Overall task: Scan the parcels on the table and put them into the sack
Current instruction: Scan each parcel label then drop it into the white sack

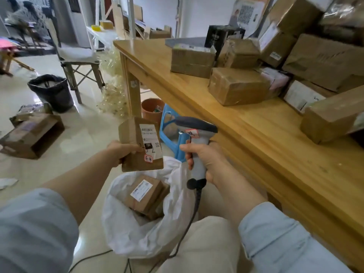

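My left hand (123,150) grips a small brown cardboard parcel (137,152) by its left edge, its white label facing me, just above the open white sack (137,233). My right hand (204,156) grips the handle of a grey barcode scanner (195,133), whose head points left toward the parcel's label. Inside the sack lies a brown labelled box (145,196). Several more brown parcels (236,85) are piled on the wooden table (266,134) to the right.
Under the table stand a blue plastic stool (169,127) and an orange bucket (151,109). On the floor to the left are an open cardboard box (33,134), a black-lined bin (51,91) and a folding chair (78,62). The scanner cable (189,225) hangs across my lap.
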A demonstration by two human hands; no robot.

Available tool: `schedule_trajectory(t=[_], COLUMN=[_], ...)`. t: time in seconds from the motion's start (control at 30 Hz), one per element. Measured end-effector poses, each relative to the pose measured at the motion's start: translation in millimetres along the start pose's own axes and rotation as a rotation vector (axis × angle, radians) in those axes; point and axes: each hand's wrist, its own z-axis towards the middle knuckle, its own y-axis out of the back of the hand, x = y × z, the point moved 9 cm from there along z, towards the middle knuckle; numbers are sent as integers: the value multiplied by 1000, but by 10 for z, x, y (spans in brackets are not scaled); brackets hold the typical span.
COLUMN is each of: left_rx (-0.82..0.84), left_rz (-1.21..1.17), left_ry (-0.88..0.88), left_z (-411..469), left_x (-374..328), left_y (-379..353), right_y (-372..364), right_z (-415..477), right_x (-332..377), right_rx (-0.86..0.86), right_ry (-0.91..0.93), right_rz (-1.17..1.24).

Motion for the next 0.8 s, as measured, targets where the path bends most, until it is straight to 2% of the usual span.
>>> schedule_trajectory(t=[0.17,0.33,0.53,0.67,0.8], left_rx=[-52,-74,-146,-108,-73], left_rz=[110,216,352,368,417], left_ry=[126,149,117,114,87], left_z=[399,806,1210,1403,1592], left_x=[740,1221,1440,1550,1662], left_y=[-113,-241,-341,-487,-603], right_y=[-99,-110,-33,96,191], right_z=[507,1083,1666,1939,2164], right_x=[-544,-1116,-1801,-2153,-2407], right_rx=[4,-27,-97,-148,-179], right_ry=[-173,-284,-444,-520,-547], right_rz=[-8,-86,-158,-260,-239])
